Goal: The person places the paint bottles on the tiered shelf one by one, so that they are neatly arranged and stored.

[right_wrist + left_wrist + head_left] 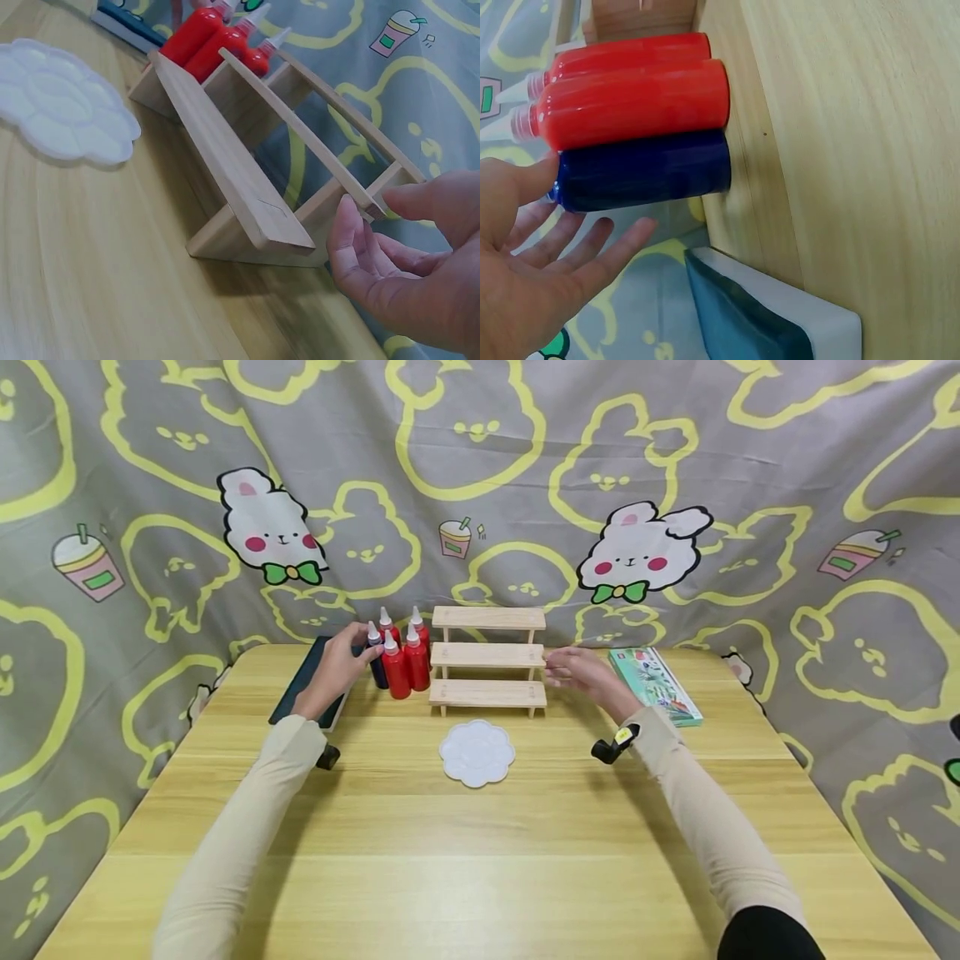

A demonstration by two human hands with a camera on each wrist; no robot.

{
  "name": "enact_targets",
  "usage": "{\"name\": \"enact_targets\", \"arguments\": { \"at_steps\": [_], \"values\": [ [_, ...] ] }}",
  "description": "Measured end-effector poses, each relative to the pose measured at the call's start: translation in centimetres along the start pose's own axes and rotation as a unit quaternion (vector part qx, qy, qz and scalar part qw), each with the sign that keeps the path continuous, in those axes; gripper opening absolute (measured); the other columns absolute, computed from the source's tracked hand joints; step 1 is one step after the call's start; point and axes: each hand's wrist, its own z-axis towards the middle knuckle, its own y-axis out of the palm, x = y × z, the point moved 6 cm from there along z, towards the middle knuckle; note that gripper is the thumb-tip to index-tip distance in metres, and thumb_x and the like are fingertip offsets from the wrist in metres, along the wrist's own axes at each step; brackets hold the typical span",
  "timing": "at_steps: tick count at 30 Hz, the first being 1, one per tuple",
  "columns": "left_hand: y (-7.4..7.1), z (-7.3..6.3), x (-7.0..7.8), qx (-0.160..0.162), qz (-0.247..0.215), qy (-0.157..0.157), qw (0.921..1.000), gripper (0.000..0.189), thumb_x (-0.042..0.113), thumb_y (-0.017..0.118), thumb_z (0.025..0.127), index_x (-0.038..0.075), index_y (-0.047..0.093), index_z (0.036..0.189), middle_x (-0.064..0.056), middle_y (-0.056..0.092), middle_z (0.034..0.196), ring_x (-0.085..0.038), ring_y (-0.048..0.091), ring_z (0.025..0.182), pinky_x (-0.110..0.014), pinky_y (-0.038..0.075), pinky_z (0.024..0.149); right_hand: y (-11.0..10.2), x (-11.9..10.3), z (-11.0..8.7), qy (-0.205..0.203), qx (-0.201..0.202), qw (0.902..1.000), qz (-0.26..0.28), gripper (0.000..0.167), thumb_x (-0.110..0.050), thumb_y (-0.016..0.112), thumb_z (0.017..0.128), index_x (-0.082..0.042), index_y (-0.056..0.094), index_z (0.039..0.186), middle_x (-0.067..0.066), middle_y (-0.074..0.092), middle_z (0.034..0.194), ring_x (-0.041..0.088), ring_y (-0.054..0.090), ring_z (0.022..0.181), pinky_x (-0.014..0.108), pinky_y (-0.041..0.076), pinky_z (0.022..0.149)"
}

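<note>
In the head view my left hand (339, 664) is at the dark blue bottle (378, 670), left of several red bottles (396, 670). Up close, its thumb lies at the bottle's shoulder and neck, while the other fingers reach out loosely past the far side. My right hand (587, 675) is at the right end of a three-step wooden display rack (487, 655). The right wrist view shows thumb and index finger on either side of the end of the middle shelf (300, 139), the remaining fingers bent below.
A white flower-shaped palette (477, 753) lies in front of the rack. Left of the bottles is a dark teal flat box (300, 681); a green illustrated box (656, 687) lies at the right. Behind the wooden table (480, 868) hangs a patterned grey curtain (517, 468).
</note>
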Motion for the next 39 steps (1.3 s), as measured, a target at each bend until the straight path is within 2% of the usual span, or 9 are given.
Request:
{"name": "enact_targets", "arguments": {
  "at_steps": [8,16,19,21,25,27,30,34,39],
  "values": [
    [-0.1,-0.3,-0.2,0.026,0.000,0.018,0.9995,0.037,0.019,0.066,0.105,-0.003,0.060,0.135,-0.025,0.066,0.129,-0.040,0.063,0.122,-0.057,0.050,0.107,0.9,-0.6,0.4,0.011,-0.011,0.9991,0.038,0.037,-0.007,0.060,0.106,0.007,0.047,0.138,0.006,0.059,0.115,0.017,0.068,0.093,0.026,0.061,0.088],
    [-0.3,-0.6,-0.2,0.061,-0.029,0.048,0.9966,0.035,0.019,0.068,0.104,-0.003,0.064,0.131,-0.024,0.068,0.124,-0.039,0.067,0.114,-0.054,0.056,0.099,1.6,-0.6,0.9,0.037,0.000,0.9989,0.029,0.062,-0.005,0.064,0.103,0.008,0.031,0.153,0.007,0.061,0.113,0.015,0.069,0.088,0.025,0.062,0.084],
    [-0.9,-0.7,-0.1,0.075,-0.043,0.056,0.9947,0.035,0.020,0.068,0.104,-0.003,0.065,0.130,-0.023,0.068,0.122,-0.037,0.067,0.112,-0.048,0.056,0.094,1.7,-0.5,0.9,0.041,0.009,0.9986,0.033,0.058,-0.004,0.063,0.103,0.007,0.031,0.150,0.009,0.058,0.113,0.016,0.067,0.089,0.023,0.062,0.081],
    [-1.8,-0.7,0.0,0.092,-0.054,0.061,0.9924,0.034,0.019,0.068,0.104,-0.004,0.066,0.129,-0.023,0.069,0.121,-0.034,0.066,0.110,-0.038,0.054,0.093,1.8,-0.6,0.9,0.039,0.007,0.9988,0.030,0.055,-0.004,0.063,0.103,0.006,0.032,0.147,0.009,0.057,0.113,0.017,0.067,0.090,0.023,0.062,0.081],
    [-4.0,-0.3,1.2,0.117,-0.081,0.073,0.9871,0.033,0.019,0.069,0.103,-0.002,0.067,0.128,-0.022,0.070,0.118,-0.019,0.065,0.101,-0.016,0.052,0.080,1.8,-0.7,0.8,0.034,0.003,0.9991,0.026,0.052,-0.003,0.063,0.103,0.007,0.034,0.144,0.009,0.058,0.112,0.017,0.067,0.089,0.025,0.062,0.084],
    [-5.0,-0.1,2.2,0.118,-0.096,0.078,0.9852,0.034,0.021,0.069,0.103,-0.001,0.068,0.129,-0.021,0.070,0.120,-0.009,0.063,0.099,-0.010,0.052,0.078,1.8,-0.8,0.8,0.033,0.004,0.9991,0.027,0.052,-0.003,0.063,0.103,0.008,0.034,0.144,0.009,0.057,0.111,0.017,0.067,0.087,0.025,0.062,0.085],
    [-6.3,0.1,3.4,0.123,-0.144,0.070,0.9794,0.036,0.021,0.070,0.102,0.000,0.067,0.131,-0.016,0.069,0.120,-0.001,0.062,0.097,-0.010,0.055,0.078,1.8,-0.9,0.8,0.031,0.005,0.9993,0.022,0.054,-0.003,0.063,0.103,0.008,0.033,0.146,0.009,0.057,0.112,0.017,0.067,0.087,0.026,0.062,0.085],
    [-7.6,0.0,4.7,0.140,-0.207,0.044,0.9673,0.038,0.024,0.073,0.101,0.004,0.068,0.133,-0.001,0.071,0.116,-0.003,0.065,0.098,-0.014,0.058,0.080,1.9,-0.9,0.8,0.028,0.002,0.9995,0.014,0.054,-0.004,0.064,0.103,0.008,0.034,0.146,0.010,0.059,0.112,0.017,0.068,0.087,0.027,0.062,0.086],
    [-7.9,0.1,6.7,0.137,-0.216,0.042,0.9660,0.040,0.030,0.077,0.097,0.009,0.071,0.131,0.007,0.072,0.112,-0.006,0.067,0.100,-0.014,0.057,0.082,1.9,-0.8,0.8,0.029,0.005,0.9995,0.012,0.053,-0.004,0.064,0.103,0.008,0.035,0.145,0.010,0.059,0.112,0.016,0.067,0.086,0.027,0.063,0.085]
  ]
}}
